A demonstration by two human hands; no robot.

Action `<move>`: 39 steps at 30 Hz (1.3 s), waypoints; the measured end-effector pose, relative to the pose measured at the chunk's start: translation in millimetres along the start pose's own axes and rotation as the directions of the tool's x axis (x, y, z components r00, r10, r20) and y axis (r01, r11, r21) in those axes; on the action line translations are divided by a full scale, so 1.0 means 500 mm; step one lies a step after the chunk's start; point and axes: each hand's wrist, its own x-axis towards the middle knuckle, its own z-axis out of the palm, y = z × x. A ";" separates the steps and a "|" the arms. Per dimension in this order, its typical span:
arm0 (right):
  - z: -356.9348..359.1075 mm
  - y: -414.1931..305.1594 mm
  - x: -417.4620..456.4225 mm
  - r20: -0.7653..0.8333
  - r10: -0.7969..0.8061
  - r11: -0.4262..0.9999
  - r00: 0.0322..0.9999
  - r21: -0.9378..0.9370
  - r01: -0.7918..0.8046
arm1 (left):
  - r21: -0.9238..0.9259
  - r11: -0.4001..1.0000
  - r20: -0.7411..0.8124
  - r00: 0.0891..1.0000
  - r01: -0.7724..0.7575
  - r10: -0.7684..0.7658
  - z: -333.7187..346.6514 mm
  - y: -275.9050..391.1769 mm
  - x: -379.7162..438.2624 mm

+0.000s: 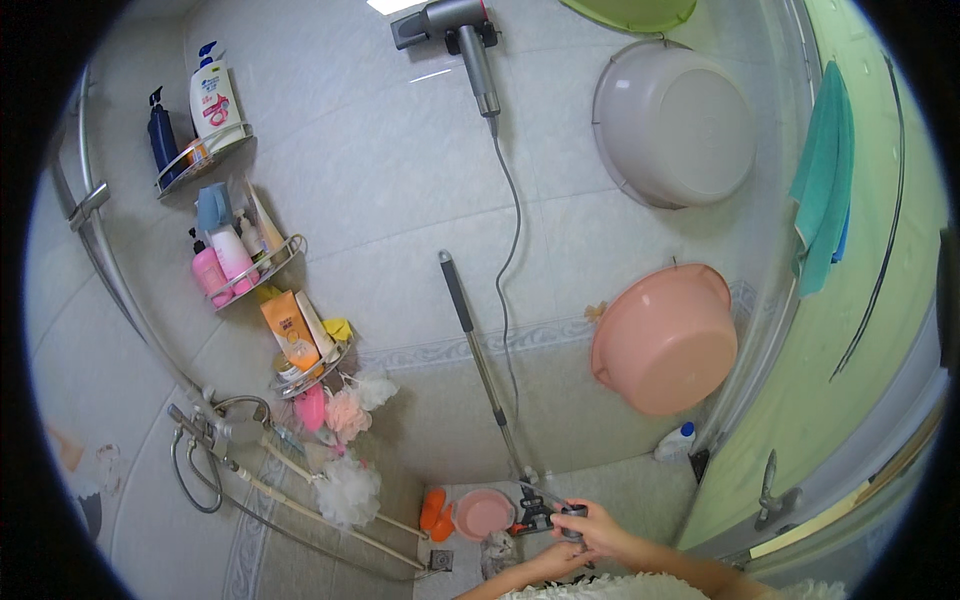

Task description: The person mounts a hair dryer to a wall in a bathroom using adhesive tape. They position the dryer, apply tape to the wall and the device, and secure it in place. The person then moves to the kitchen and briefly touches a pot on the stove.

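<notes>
My right hand [592, 528] is closed around a dark grey cylindrical object [574, 513], low in the picture. A thin grey cord or tube seems to run from it toward the upper left. Just below, my left hand [559, 559] has its fingers at the lower part of the same object, partly hidden by the right hand. Beyond the hands, the dark mop-like head [534, 516] of a long-handled floor tool [480, 367] rests on the floor, its pole leaning on the wall. Beside my left hand is a grey furry shape [499, 553], possibly a cat.
A small pink basin [485, 514], orange slippers [435, 514] and a floor drain [441, 560] are at floor level. A hair dryer [472, 60] and large basins [664, 345] hang on the wall. Corner shelves [313, 381] and shower pipes [135, 300] stand left; a door handle [771, 491] juts out right.
</notes>
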 end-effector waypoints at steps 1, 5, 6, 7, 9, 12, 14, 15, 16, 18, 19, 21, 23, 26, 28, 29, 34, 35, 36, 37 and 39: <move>0.001 -0.002 0.004 0.018 0.015 0.999 1.000 -0.032 -0.015 | 0.129 0.990 0.085 0.994 0.064 -0.075 0.029 -0.006 0.002; -0.021 -0.041 0.013 -0.041 0.027 0.998 0.999 0.057 -0.024 | 0.531 0.832 0.269 0.898 0.163 -0.348 0.055 0.006 0.004; -0.012 -0.069 0.022 -0.048 0.023 0.998 0.999 0.065 -0.020 | 0.596 0.785 0.285 0.869 0.170 -0.405 0.040 0.017 -0.002; 0.006 -0.097 0.029 -0.041 -0.012 0.999 0.999 0.043 0.013 | 0.657 0.733 0.293 0.836 0.177 -0.464 0.021 0.025 -0.013; 0.039 -0.136 0.030 -0.031 -0.071 0.997 0.997 -0.008 0.071 | 0.759 0.628 0.297 0.766 0.174 -0.571 0.002 0.029 -0.039; 0.053 -0.154 0.011 0.063 -0.067 0.992 0.996 -0.100 0.073 | 0.243 0.905 -0.163 0.935 0.349 -0.316 -0.041 -0.113 -0.021; 0.040 -0.136 0.011 0.126 -0.099 0.987 0.987 -0.117 0.114 | -0.470 0.854 -0.165 0.928 0.223 -0.334 -0.117 -0.052 -0.005; 0.029 -0.127 0.009 0.144 -0.124 0.982 0.982 -0.124 0.142 | -0.683 0.709 -0.090 0.942 0.177 -0.322 -0.146 -0.008 -0.007; 0.025 -0.118 0.012 0.118 -0.129 0.982 0.985 -0.126 0.143 | -0.751 0.644 -0.057 0.957 0.147 -0.284 -0.143 0.020 -0.016; 0.018 -0.104 0.032 0.075 -0.140 0.980 0.987 -0.135 0.149 | -0.770 0.630 -0.029 0.980 0.102 -0.194 -0.118 0.071 -0.037; 0.012 -0.095 0.044 0.047 -0.151 0.977 0.987 -0.143 0.156 | -0.723 0.686 -0.018 0.991 0.080 -0.135 -0.102 0.086 -0.036; 0.001 -0.086 0.070 -0.004 -0.072 0.984 0.997 -0.162 0.071 | -0.394 0.917 -0.322 0.944 -0.060 -0.076 -0.075 0.099 0.000; 0.009 -0.094 0.085 -0.008 -0.032 0.976 0.999 -0.216 0.030 | -0.007 0.996 -0.321 0.943 -0.092 0.085 -0.066 0.071 0.036; -0.001 -0.131 0.159 -0.069 -0.028 0.971 0.997 -0.237 0.011 | 0.425 0.900 0.210 0.978 -0.097 0.006 -0.073 0.012 0.065; 0.014 -0.184 0.207 -0.037 -0.164 0.936 0.986 -0.320 0.144 | 0.515 0.857 0.354 0.913 -0.008 -0.204 -0.103 -0.010 0.087; 0.024 -0.217 0.230 -0.037 -0.203 0.910 0.979 -0.377 0.174 | 0.516 0.855 0.307 0.920 0.052 -0.242 -0.128 -0.034 0.095; 0.095 -0.372 0.301 0.047 -0.360 0.775 0.932 -0.541 0.327 | 0.359 0.898 -0.072 0.966 0.256 -0.246 -0.331 -0.159 0.143; 0.098 -0.381 0.309 0.082 -0.393 0.732 0.916 -0.575 0.365 | 0.292 0.915 -0.204 0.953 0.278 -0.225 -0.400 -0.116 0.160; 0.097 -0.389 0.317 0.114 -0.421 0.687 0.900 -0.607 0.399 | 0.217 0.935 -0.332 0.922 0.282 -0.201 -0.470 -0.076 0.177; 0.100 -0.398 0.324 0.149 -0.447 0.638 0.882 -0.638 0.431 | 0.092 0.993 -0.395 0.918 0.073 -0.031 -0.521 -0.037 0.183; 0.123 -0.431 0.334 0.171 -0.455 0.633 0.874 -0.629 0.452 | -0.163 0.963 -0.396 0.908 -0.215 0.136 -0.592 0.027 0.195</move>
